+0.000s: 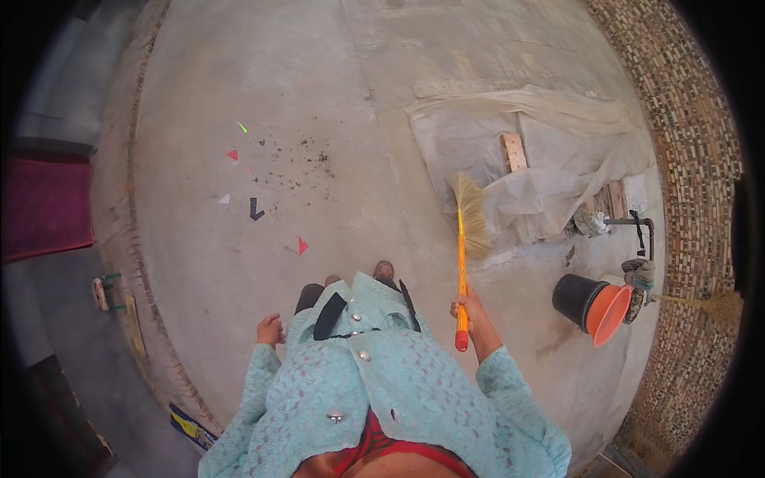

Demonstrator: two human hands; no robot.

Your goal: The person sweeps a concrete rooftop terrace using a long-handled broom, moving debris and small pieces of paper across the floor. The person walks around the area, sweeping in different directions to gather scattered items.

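Note:
My right hand (472, 311) is wrapped round the orange handle of a broom (461, 267), near its red end cap. The straw bristles fan out away from me and lie beside a crumpled plastic sheet (550, 195). At my left side hangs my left hand (270, 329), its fingers curled in with nothing seen in them. Ahead and to the left, dark crumbs of dirt (319, 162) are scattered on the concrete floor (239, 72). Among them lie red scraps (302, 245), a black scrap (256, 209), a white scrap (224, 199) and a green sliver (242, 127).
A brick (514, 151) weighs down the plastic sheet. To the right stand a black bucket (575, 296) and an orange basin (609, 315), near a dark bent pipe (647, 231). A brick wall (677, 103) runs along the right; a step edge (135, 199) runs along the left.

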